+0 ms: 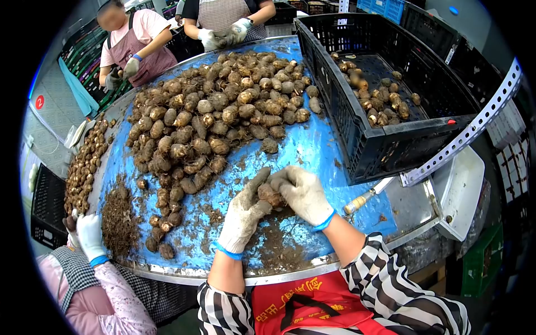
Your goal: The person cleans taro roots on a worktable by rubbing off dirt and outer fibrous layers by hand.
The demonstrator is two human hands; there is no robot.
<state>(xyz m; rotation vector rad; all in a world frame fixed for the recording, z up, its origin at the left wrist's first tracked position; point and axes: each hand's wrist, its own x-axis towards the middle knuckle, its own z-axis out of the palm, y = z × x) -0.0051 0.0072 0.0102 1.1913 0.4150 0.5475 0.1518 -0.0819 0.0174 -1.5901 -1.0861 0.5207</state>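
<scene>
A brown, soil-covered tuber [270, 195] is held between my two hands above the blue table surface, near the table's front edge. My left hand [245, 211], in a dirty white glove with a blue band at the wrist, grips it from the left. From the right, the bent fingers of my right hand [304, 195], gloved the same way, press on it. Loose soil [285, 248] lies on the blue sheet below. Beyond my hands spreads a large heap of similar tubers [212, 111].
A black crate [363, 139] with some tubers inside stands at the right. A wooden-handled knife [360, 202] lies near its front corner. Co-workers stand at the far side and lower left, one with gloved hands [89, 234]. A white tray [460, 192] sits at the right edge.
</scene>
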